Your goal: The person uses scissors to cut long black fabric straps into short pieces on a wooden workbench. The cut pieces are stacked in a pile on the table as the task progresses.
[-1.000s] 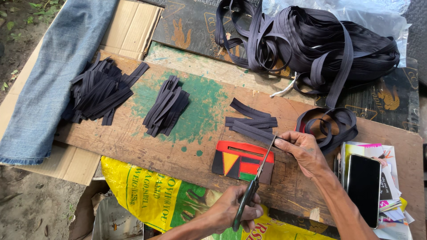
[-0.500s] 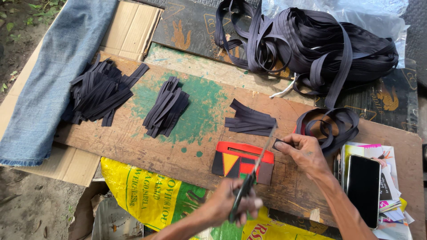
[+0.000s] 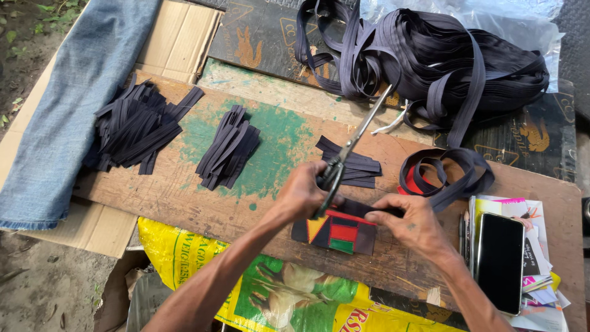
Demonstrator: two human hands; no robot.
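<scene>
The big wooden board (image 3: 184, 197) holds it all. At 12 o'clock lies the soft, floppy black strap (image 3: 442, 178); pinch its flat end. The right hand (image 3: 412, 224) pinches it. The left hand (image 3: 304, 193) grips scissors (image 3: 353, 144).

Left arm: bare forearm enters from the lower left and rises diagonally towards the centre.
Left hand (image 3: 302, 192): fist closed, knuckles up, back of the hand to the camera, fingers curled tight around a grip.
Right arm: bare forearm enters from the lower right edge, angled up and inward.
Right hand (image 3: 410, 223): palm down, fingers stretched leftward and pinched flat.
Spacing: the two hands sit close together, not touching.
</scene>
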